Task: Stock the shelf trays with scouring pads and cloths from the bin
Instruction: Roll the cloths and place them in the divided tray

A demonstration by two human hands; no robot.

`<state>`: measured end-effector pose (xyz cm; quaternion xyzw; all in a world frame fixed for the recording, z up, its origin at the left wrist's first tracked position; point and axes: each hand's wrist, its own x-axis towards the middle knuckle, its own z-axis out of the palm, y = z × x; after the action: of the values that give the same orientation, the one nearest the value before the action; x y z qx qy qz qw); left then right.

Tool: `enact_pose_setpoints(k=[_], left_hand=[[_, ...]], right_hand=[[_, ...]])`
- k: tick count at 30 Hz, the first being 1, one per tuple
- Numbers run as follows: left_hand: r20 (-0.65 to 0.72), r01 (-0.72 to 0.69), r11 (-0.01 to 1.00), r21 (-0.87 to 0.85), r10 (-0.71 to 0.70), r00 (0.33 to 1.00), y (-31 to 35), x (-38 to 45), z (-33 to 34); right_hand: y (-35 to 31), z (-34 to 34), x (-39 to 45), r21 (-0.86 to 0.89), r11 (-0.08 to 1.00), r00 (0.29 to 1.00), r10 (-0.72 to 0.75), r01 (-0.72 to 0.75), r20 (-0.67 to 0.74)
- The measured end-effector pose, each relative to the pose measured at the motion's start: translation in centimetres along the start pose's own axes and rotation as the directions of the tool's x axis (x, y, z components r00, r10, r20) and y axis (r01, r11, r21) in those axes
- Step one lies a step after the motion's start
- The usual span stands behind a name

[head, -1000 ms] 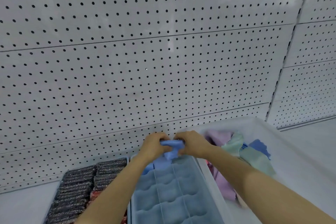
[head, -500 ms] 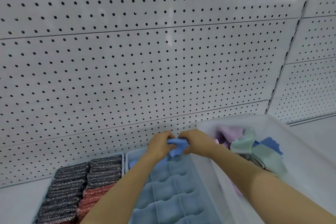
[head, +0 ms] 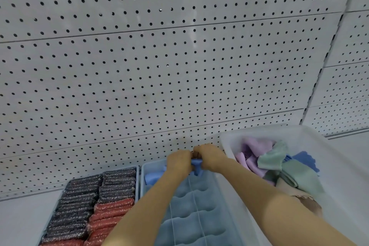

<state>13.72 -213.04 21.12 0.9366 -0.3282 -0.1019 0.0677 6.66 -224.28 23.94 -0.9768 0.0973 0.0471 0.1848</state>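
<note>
Blue cloth sits bunched between both hands at the far end of the cloth tray, just above the tray's back rim and close to the pegboard. Left hand and right hand meet knuckle to knuckle over it, backs up, fingers curled down and gripping the cloth from either side — only a small fold shows between them. Both forearms reach forward over the tray, the left one crossing its near left corner, the right one crossing its right wall. Inside the tray, rows of folded blue cloths fill the divided compartments. Left of the tray, touching it, a second tray holds dark and red scouring pads in tight rows. Right of the tray stands the white bin — loose purple, green and blue cloths lie heaped in it.
</note>
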Motion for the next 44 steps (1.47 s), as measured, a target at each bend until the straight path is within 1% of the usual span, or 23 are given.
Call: enact_pose_setpoints(k=[3, 5, 6, 11, 13, 14, 16, 17, 18, 20, 21, 22, 23, 26, 28, 33, 35, 36, 37, 39, 41, 43, 44], left_hand=[[0.015, -0.017, 0.998, -0.056, 0.018, 1.000, 0.0, 0.0, 0.0], [-0.001, -0.024, 0.992, -0.127, 0.024, 1.000, -0.2, 0.1, 0.1], [-0.013, -0.029, 0.991, -0.132, 0.028, 1.000, -0.2, 0.2, 0.2], [-0.002, -0.009, 0.997, 0.071, 0.010, 1.000, 1.7, 0.0, 1.1], [-0.009, -0.010, 0.995, 0.098, 0.011, 1.000, 2.0, 0.0, 1.4], [-0.005, -0.014, 0.998, 0.067, 0.014, 1.000, 1.8, 0.1, 1.4], [-0.021, -0.038, 0.996, -0.079, 0.036, 0.999, 1.0, 0.3, 1.4], [-0.067, -0.073, 0.990, -0.122, 0.065, 0.996, 0.3, 0.4, 1.4], [-0.149, -0.122, 0.986, -0.114, 0.104, 0.983, -0.5, 0.5, 1.5], [-0.345, -0.219, 0.975, -0.036, 0.194, 0.918, -1.9, 0.6, 1.7], [-0.396, -0.247, 0.969, -0.018, 0.220, 0.892, -2.4, 0.6, 1.8], [-0.393, -0.245, 0.969, -0.019, 0.219, 0.893, -2.8, 0.6, 1.8], [-0.357, -0.226, 0.974, -0.023, 0.204, 0.912, -3.1, 0.6, 1.9], [-0.203, -0.160, 0.987, -0.022, 0.152, 0.967, -3.2, 0.7, 2.3], [-0.180, -0.162, 0.987, 0.018, 0.163, 0.970, -3.1, 0.8, 2.4], [-0.140, -0.121, 0.978, 0.172, 0.146, 0.979, -2.4, 1.2, 2.1], [-0.137, -0.124, 0.982, 0.143, 0.144, 0.980, -2.5, 1.2, 2.1], [-0.158, -0.141, 0.985, 0.103, 0.156, 0.975, -2.6, 1.1, 2.1], [-0.221, -0.168, 0.984, 0.058, 0.177, 0.959, -2.9, 1.0, 2.1], [-0.383, -0.245, 0.969, 0.021, 0.234, 0.893, -3.3, 0.7, 2.2], [-0.444, -0.316, 0.942, 0.113, 0.333, 0.832, -3.2, 0.5, 2.5], [-0.399, -0.350, 0.899, 0.262, 0.431, 0.809, -2.7, 0.5, 2.9], [-0.392, -0.349, 0.890, 0.294, 0.445, 0.805, -2.5, 0.6, 3.1]], right_hand=[[0.2, 0.1, -0.4, 0.058, 0.998, 1.000, 0.004, -0.003, -0.015], [0.6, 0.1, -0.5, 0.115, 0.993, 0.999, 0.011, -0.005, -0.051], [0.8, 0.1, -0.5, 0.118, 0.993, 0.998, 0.011, -0.003, -0.068], [1.0, 0.4, -0.3, 0.088, 0.996, 0.992, 0.001, 0.010, -0.123], [1.1, 0.6, -0.1, 0.038, 0.999, 0.994, -0.004, 0.008, -0.113], [1.1, 0.7, -0.1, 0.012, 1.000, 0.994, -0.011, 0.013, -0.110], [1.2, 0.8, 0.0, -0.088, 0.996, 0.992, -0.024, 0.013, -0.121], [1.3, 0.8, 0.1, -0.154, 0.988, 0.992, -0.030, 0.011, -0.122], [1.3, 0.8, 0.1, -0.211, 0.977, 0.992, -0.042, 0.017, -0.118], [1.1, 1.0, 0.3, -0.281, 0.959, 0.993, -0.067, 0.038, -0.093], [1.0, 1.0, 0.5, -0.300, 0.953, 0.996, -0.066, 0.043, -0.068], [0.8, 1.0, 0.7, -0.312, 0.949, 0.998, -0.058, 0.044, -0.037], [0.7, 1.0, 1.0, -0.317, 0.948, 0.999, -0.039, 0.037, -0.002], [0.5, 0.9, 1.9, -0.298, 0.955, 0.996, 0.030, -0.004, 0.084], [0.5, 0.8, 2.3, -0.266, 0.963, 0.995, 0.059, -0.035, 0.081], [-0.1, 0.4, 2.4, -0.305, 0.949, 0.992, 0.106, -0.079, 0.071], [0.0, 0.5, 2.7, -0.299, 0.951, 0.988, 0.117, -0.082, 0.102], [0.1, 0.5, 2.6, -0.295, 0.953, 0.988, 0.113, -0.076, 0.109], [0.2, 0.5, 2.5, -0.296, 0.952, 0.987, 0.113, -0.076, 0.113], [0.3, 0.7, 2.1, -0.290, 0.956, 0.989, 0.090, -0.052, 0.121], [0.0, 1.0, 1.6, -0.270, 0.962, 0.988, 0.085, -0.048, 0.129], [-0.3, 1.3, 0.9, -0.258, 0.965, 0.992, 0.068, -0.039, 0.107], [-0.2, 1.6, 0.5, -0.252, 0.967, 0.995, 0.060, -0.039, 0.079]])
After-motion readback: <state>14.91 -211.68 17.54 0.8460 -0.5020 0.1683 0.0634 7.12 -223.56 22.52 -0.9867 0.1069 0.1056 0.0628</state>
